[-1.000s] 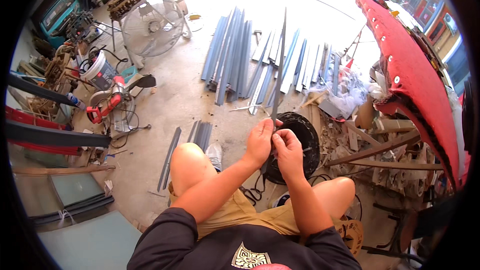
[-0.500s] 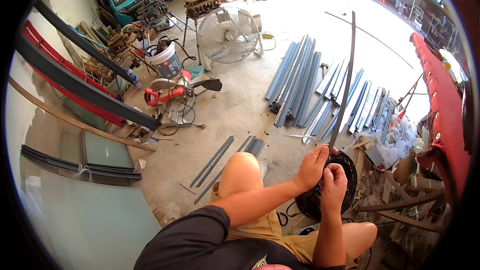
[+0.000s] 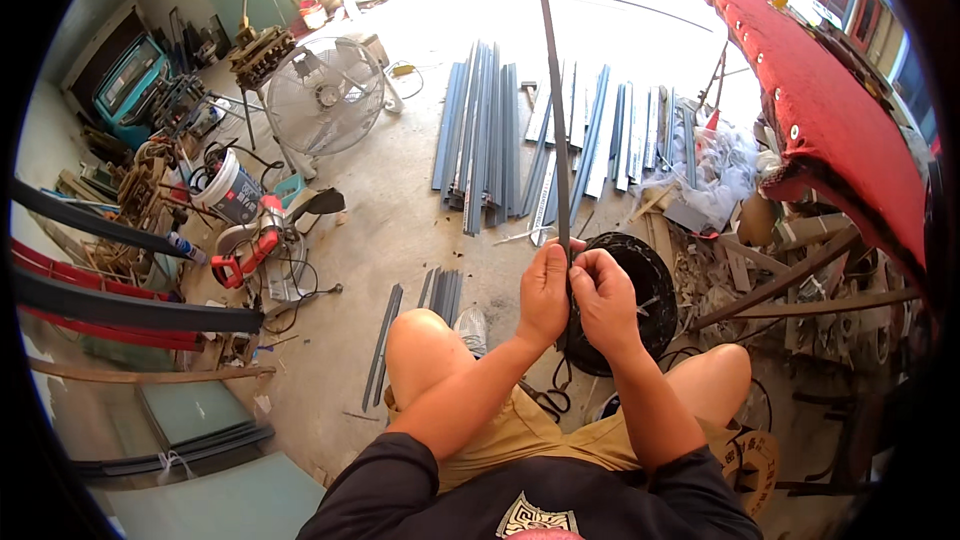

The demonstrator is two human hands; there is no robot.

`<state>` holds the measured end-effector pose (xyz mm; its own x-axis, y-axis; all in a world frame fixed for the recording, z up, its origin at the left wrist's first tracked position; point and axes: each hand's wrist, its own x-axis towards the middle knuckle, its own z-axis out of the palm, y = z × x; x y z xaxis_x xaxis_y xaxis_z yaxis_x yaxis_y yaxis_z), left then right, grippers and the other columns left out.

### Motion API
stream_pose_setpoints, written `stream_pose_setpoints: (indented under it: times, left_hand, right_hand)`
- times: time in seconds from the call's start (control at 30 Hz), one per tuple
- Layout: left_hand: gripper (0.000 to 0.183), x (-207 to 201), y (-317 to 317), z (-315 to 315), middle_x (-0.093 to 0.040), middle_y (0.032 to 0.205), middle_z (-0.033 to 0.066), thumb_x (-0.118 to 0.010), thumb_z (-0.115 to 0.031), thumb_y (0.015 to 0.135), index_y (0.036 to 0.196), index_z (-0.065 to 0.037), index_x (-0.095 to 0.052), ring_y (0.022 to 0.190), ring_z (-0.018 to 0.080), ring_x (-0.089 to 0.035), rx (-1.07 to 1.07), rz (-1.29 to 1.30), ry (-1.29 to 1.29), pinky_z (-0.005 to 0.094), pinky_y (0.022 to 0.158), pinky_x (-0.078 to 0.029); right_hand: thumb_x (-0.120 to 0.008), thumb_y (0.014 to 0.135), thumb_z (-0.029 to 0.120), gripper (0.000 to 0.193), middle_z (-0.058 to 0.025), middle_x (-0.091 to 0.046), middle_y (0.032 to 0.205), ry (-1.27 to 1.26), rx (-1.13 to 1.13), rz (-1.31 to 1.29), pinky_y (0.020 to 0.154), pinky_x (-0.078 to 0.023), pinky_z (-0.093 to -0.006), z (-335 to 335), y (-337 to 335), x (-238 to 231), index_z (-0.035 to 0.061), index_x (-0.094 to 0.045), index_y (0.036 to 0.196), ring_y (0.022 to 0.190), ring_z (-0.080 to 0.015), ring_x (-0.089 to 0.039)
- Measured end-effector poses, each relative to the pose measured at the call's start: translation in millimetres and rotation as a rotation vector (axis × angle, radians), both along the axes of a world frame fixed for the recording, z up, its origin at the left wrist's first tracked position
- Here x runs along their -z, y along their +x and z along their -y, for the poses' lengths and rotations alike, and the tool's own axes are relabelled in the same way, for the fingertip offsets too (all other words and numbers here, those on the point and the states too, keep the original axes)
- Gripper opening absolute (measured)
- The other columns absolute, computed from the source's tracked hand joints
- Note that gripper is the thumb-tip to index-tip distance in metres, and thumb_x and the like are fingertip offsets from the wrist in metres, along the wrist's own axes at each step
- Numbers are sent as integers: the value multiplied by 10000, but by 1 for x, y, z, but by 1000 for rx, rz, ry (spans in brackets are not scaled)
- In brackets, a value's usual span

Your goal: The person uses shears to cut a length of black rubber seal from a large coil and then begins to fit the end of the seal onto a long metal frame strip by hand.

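Observation:
A long, thin dark strip (image 3: 556,90) stands almost upright in front of me, its far end reaching toward the bright doorway. My left hand (image 3: 544,298) is closed around its lower part, thumb lying along it. Right beside it, my right hand (image 3: 606,302) pinches the same strip near its near end. What the fingertips press on is partly hidden. Under and behind my right hand sits a round black bucket (image 3: 650,285) with loose scraps inside. Black-handled scissors (image 3: 553,400) lie on the floor between my legs.
Stacked grey-blue metal profiles (image 3: 480,140) lie ahead, with shorter ones (image 3: 440,292) by my left knee. A red mitre saw (image 3: 265,240), a white bucket (image 3: 232,192) and a fan (image 3: 325,95) stand left. Scrap wood (image 3: 740,260) and a red padded panel (image 3: 810,90) are right.
The view has turned right, so the surroundings shift left. My hands, still on the strip, now sit nearer the middle of the view, and the strip leans left instead of right.

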<state>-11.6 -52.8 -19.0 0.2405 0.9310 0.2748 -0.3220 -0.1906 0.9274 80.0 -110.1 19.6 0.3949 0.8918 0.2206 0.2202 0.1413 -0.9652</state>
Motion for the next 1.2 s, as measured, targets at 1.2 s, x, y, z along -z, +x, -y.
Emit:
stream_pose_setpoints:
  times: [1.2]
  left_hand:
    - [373,-108,-103,-107,-361,636,-54,-519,-426,1114,1244,-125,-698,513,73,-320,426,912,-108,233,488,-305]
  right_hand:
    - [-792,921,276,414,-159,-685,1111,-347,-507,356,920,-539,-410,117,0,103,23,-679,1229,1064,-307,-673]
